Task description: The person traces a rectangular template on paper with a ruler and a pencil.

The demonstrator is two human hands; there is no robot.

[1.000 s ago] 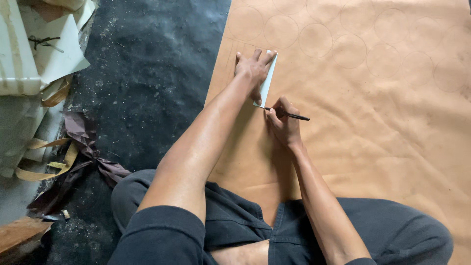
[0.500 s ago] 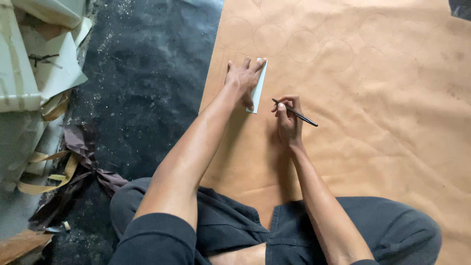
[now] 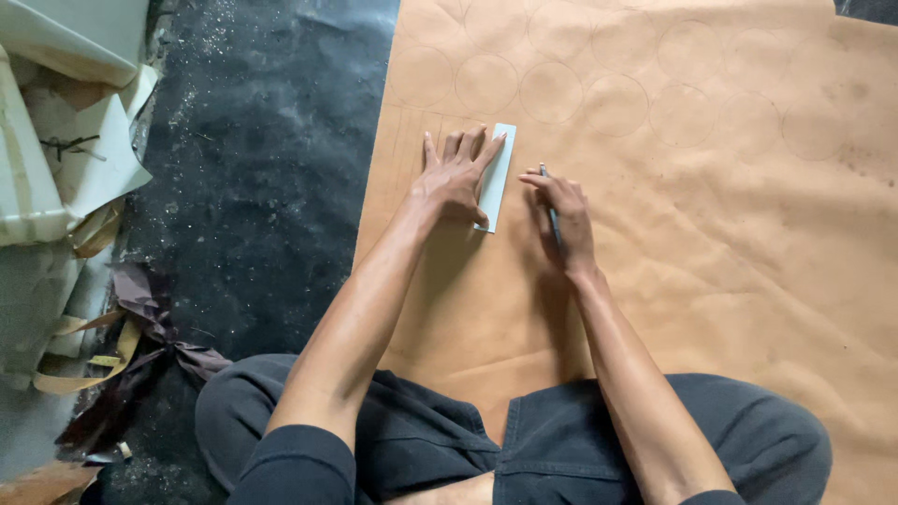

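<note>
Pale blue strip (image 3: 496, 178), a narrow rectangular template, lies flat on the big sheet of brown paper (image 3: 711, 243) spread over the floor, running lengthwise away from the seated person. Their left hand (image 3: 456, 178) is flat on it with fingers spread, the palm covering the strip's left side and pinning it down, so only the right long edge and the far end show. Just to the right, with a thin gap of bare paper between, the right hand (image 3: 561, 220) pinches a dark pencil (image 3: 552, 210) between thumb and fingers, its tip touching the paper near the strip's far right corner. Faint pencilled circles (image 3: 552, 92) sit in rows beyond both hands, the nearest ones just past the strip's far end. Some straight pencil lines run on the paper left of the left hand. The paper's left edge lies close to that hand, and past it is dark, dusty floor (image 3: 253, 168). Wide plain paper stretches to the right of the pencil hand and back toward the person's crossed legs (image 3: 524, 449). Pale scrap sheets and torn strips (image 3: 65, 140) are heaped well off to the left.
</note>
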